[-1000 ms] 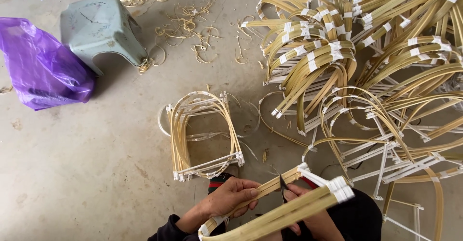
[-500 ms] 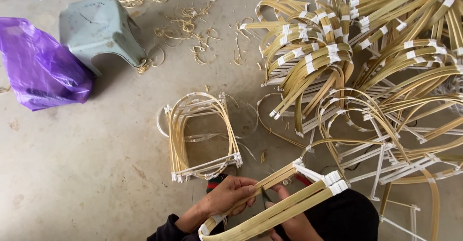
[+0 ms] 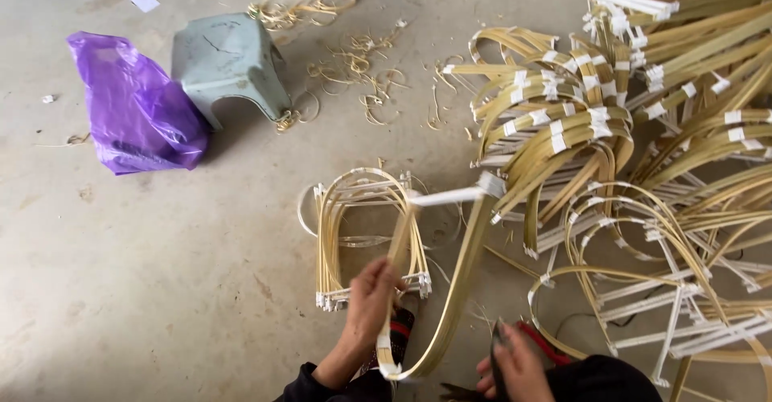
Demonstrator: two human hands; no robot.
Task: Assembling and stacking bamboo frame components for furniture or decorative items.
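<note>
Concrete floor point(image 3: 145, 289) littered with shavings. Left hand point(image 3: 371, 293) grips bent bamboo frame point(image 3: 450, 289), fingers curled tight round one strip, frame upright above floor. Right hand point(image 3: 515, 366) closed round red-handled scissors point(image 3: 540, 344), low, apart from frame. Stacked frames point(image 3: 354, 233) just behind; frame heap point(image 3: 643, 153) right; stool point(image 3: 229, 60), purple bag point(image 3: 133, 108) left.

There is one view only, from the camera worn on the person's head, looking steeply down at the concrete floor point(image 3: 145, 289) from close above. Both hands sit at 6 o'clock; the bamboo pile point(image 3: 643, 129) fills 3 o'clock.
</note>
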